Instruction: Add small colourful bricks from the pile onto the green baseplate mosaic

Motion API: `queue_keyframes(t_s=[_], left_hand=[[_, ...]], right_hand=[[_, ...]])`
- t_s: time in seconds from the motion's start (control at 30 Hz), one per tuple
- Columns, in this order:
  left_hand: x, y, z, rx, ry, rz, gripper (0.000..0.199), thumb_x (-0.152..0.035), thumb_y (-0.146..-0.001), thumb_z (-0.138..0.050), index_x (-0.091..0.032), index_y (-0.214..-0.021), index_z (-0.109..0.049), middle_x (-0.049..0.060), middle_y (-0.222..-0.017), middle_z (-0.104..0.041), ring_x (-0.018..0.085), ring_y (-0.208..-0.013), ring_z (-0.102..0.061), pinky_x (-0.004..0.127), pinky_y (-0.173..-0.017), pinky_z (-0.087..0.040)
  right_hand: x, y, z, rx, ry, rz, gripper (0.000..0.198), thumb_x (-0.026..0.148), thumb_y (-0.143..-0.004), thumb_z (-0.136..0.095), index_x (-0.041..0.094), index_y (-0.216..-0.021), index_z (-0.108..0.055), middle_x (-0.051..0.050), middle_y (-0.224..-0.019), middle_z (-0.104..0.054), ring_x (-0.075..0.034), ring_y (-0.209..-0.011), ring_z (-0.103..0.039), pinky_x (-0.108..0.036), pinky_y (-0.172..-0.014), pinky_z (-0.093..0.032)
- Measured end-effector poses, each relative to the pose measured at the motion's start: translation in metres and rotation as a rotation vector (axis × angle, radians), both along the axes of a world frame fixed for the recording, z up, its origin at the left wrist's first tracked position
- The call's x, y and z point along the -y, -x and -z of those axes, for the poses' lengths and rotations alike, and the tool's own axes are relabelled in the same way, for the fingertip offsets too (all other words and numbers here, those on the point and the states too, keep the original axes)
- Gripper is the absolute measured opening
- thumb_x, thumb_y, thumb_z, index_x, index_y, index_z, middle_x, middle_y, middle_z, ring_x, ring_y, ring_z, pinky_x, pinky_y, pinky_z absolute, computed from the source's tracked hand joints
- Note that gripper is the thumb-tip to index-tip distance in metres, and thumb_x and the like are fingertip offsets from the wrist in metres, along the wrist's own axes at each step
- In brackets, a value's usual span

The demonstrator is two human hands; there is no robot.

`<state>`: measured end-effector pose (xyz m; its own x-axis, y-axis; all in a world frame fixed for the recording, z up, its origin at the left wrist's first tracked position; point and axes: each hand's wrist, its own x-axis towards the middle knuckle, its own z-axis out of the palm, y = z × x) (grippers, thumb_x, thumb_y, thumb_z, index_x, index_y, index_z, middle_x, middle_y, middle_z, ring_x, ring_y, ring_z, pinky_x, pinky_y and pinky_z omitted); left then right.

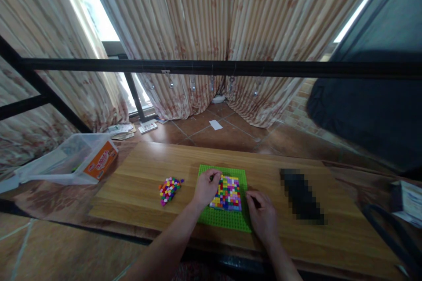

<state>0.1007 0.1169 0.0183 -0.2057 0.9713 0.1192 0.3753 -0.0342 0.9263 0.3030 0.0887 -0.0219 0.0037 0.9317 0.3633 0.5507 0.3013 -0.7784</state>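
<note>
A green studded baseplate (236,174) lies on the wooden board (138,175). A block of many small coloured bricks (228,193) covers its middle. My left hand (206,186) rests on the plate's left part, fingertips pinched at the block's top left corner; whether it holds a brick is hidden. My right hand (262,217) lies curled on the plate's right lower corner, touching the plate beside the block. A small heap of loose coloured bricks (169,189) sits on the board left of the plate.
A clear plastic box (62,162) with an orange label stands at the left. A blurred dark object (301,195) lies right of the plate. A black metal bar (211,68) crosses ahead; curtains hang behind. A dark bag is at the right.
</note>
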Motion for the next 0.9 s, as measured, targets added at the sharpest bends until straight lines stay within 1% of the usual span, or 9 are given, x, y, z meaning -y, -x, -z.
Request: queue_keyframes(t_s=[0.27, 0.43, 0.53, 0.67, 0.77, 0.9], left_hand=[[0.001, -0.004, 0.005, 0.055, -0.004, -0.018, 0.024, -0.026, -0.083, -0.049, -0.016, -0.078, -0.070, 0.003, -0.079, -0.070, 0.016, -0.077, -0.062, 0.025, -0.072, -0.047], [-0.004, 0.001, 0.005, 0.078, 0.074, 0.021, 0.030, -0.033, -0.083, -0.046, -0.016, -0.078, -0.070, 0.001, -0.072, -0.065, 0.015, -0.071, -0.058, 0.023, -0.065, -0.043], [-0.012, 0.002, 0.005, 0.075, 0.105, 0.034, 0.035, -0.038, -0.084, -0.042, -0.016, -0.075, -0.069, -0.002, -0.063, -0.059, 0.014, -0.063, -0.053, 0.023, -0.059, -0.039], [-0.019, 0.000, 0.008, 0.047, 0.127, 0.069, 0.037, -0.041, -0.081, -0.046, -0.016, -0.057, -0.058, -0.005, -0.052, -0.044, 0.011, -0.054, -0.041, 0.024, -0.052, -0.028], [-0.019, -0.004, 0.011, 0.027, 0.144, 0.071, 0.037, -0.040, -0.081, -0.047, -0.017, -0.052, -0.051, -0.005, -0.050, -0.037, 0.010, -0.052, -0.035, 0.024, -0.051, -0.023], [-0.014, -0.007, 0.011, 0.010, 0.143, 0.040, 0.037, -0.037, -0.082, -0.045, -0.017, -0.051, -0.045, -0.006, -0.051, -0.032, 0.009, -0.051, -0.032, 0.025, -0.050, -0.020]], right_hand=[[-0.001, -0.001, 0.003, 0.013, 0.003, -0.007, 0.031, 0.043, -0.091, -0.049, 0.019, -0.088, -0.070, -0.009, -0.091, -0.071, -0.022, -0.089, -0.062, -0.038, -0.085, -0.048], [-0.003, -0.002, 0.006, 0.021, 0.002, 0.003, 0.032, 0.045, -0.089, -0.051, 0.019, -0.086, -0.070, -0.009, -0.091, -0.071, -0.023, -0.089, -0.063, -0.038, -0.085, -0.047], [-0.004, -0.002, 0.006, 0.020, 0.010, 0.004, 0.033, 0.046, -0.089, -0.051, 0.019, -0.086, -0.070, -0.009, -0.090, -0.071, -0.023, -0.088, -0.063, -0.037, -0.084, -0.048], [-0.004, -0.001, 0.007, 0.007, 0.017, 0.006, 0.035, 0.048, -0.089, -0.050, 0.019, -0.087, -0.070, -0.009, -0.091, -0.071, -0.023, -0.089, -0.064, -0.038, -0.086, -0.048], [-0.004, -0.003, 0.010, 0.008, 0.036, -0.002, 0.038, 0.051, -0.089, -0.049, 0.019, -0.088, -0.071, -0.010, -0.093, -0.071, -0.024, -0.091, -0.064, -0.039, -0.087, -0.049], [-0.005, -0.008, 0.016, 0.025, 0.066, 0.020, 0.044, 0.057, -0.086, -0.049, 0.019, -0.088, -0.071, -0.011, -0.096, -0.072, -0.025, -0.093, -0.065, -0.040, -0.087, -0.050]])
